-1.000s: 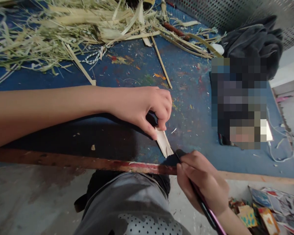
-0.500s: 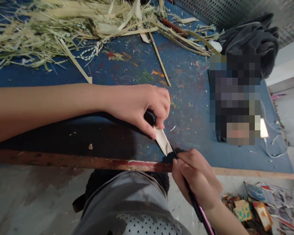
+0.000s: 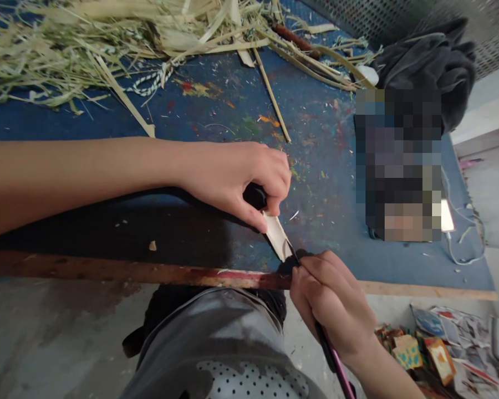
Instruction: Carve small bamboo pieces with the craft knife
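Note:
My left hand (image 3: 253, 174) rests over the blue table (image 3: 328, 216), its thumb and forefinger pinching the upper end of a short pale strip (image 3: 276, 235), perhaps dried plant stalk. The strip slants down toward the table's front edge. Closed in my right hand (image 3: 335, 299) is a knife (image 3: 336, 363) with a long black and pink handle reaching back under the palm. Its thin dark blade touches the strip's right side near the lower end, where a small curl of material shows. Fingers cover part of the knife.
A heap of dried straw and flat strips (image 3: 87, 50) spreads along the back left. A thin stick (image 3: 272, 97) points out from it. Dark cloth (image 3: 428, 72) and a blurred-out area lie at the right. The wooden table edge (image 3: 141, 271) runs close to my body.
The view has shifted very slightly. Both hands keep nearly the same grip and position, with the blade still against the lower end of the strip.

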`<state>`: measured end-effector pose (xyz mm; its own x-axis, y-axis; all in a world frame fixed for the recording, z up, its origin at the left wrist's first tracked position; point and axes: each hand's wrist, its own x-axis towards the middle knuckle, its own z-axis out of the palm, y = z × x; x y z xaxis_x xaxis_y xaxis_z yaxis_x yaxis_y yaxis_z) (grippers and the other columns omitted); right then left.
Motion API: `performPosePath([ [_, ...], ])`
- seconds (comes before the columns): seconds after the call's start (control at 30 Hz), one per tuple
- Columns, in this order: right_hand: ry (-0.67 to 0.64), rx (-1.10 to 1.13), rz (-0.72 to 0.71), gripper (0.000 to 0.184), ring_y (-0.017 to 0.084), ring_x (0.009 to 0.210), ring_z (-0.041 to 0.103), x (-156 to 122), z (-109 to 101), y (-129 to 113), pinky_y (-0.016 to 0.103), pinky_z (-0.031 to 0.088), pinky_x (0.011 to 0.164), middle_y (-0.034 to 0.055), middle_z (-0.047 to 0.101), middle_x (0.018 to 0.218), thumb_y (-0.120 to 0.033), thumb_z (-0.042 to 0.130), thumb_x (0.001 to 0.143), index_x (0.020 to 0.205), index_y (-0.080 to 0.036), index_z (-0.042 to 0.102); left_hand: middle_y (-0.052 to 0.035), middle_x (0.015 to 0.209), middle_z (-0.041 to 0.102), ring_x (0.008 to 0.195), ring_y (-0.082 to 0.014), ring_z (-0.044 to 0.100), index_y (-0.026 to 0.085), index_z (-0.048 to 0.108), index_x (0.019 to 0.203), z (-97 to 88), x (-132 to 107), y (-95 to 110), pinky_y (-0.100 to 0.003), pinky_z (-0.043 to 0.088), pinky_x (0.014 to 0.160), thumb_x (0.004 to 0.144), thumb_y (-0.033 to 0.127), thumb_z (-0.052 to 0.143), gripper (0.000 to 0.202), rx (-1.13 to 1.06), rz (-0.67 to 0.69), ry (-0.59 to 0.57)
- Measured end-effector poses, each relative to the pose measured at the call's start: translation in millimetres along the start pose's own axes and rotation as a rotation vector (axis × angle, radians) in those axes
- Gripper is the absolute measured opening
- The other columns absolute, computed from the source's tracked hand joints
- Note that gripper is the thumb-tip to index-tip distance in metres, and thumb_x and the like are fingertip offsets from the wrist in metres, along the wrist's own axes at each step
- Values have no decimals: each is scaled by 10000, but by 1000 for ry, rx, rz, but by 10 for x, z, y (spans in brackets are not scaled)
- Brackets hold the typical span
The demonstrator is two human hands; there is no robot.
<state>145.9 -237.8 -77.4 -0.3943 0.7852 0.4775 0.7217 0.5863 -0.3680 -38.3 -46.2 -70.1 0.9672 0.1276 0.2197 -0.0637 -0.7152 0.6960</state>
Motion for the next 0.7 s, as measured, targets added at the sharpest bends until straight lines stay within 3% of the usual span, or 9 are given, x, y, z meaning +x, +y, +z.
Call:
performPosePath([
  [0.2,9,-25,50,222,127,649,454,-61,20,-20,269,416,550,15,551,732,-1,559,828,729,-191,502,-13,826,709,883,-180,596,265,710,759,-8,17,46,-302,397,887,746,348,722,85,11,12,-8],
  [0.43,-19,-10,56,243,125,613,412,-49,2,-90,271,366,523,28,556,716,26,525,830,711,-181,480,-10,804,709,864,-181,603,270,708,743,-20,28,86,-303,403,892,736,323,730,58,-3,-10,-5],
  [0.6,69,-38,140,257,116,593,469,-86,25,-168,259,400,523,-1,543,679,19,545,813,689,-196,478,-15,789,707,841,-180,609,267,698,731,-16,21,93,-303,410,900,737,309,723,49,-2,-5,0],
  [0.7,39,0,130,240,130,605,531,-118,-38,-173,259,431,518,9,570,690,20,558,801,723,-197,493,-20,792,706,840,-177,605,258,700,739,-17,21,100,-304,409,907,738,297,723,45,4,-1,-2],
])
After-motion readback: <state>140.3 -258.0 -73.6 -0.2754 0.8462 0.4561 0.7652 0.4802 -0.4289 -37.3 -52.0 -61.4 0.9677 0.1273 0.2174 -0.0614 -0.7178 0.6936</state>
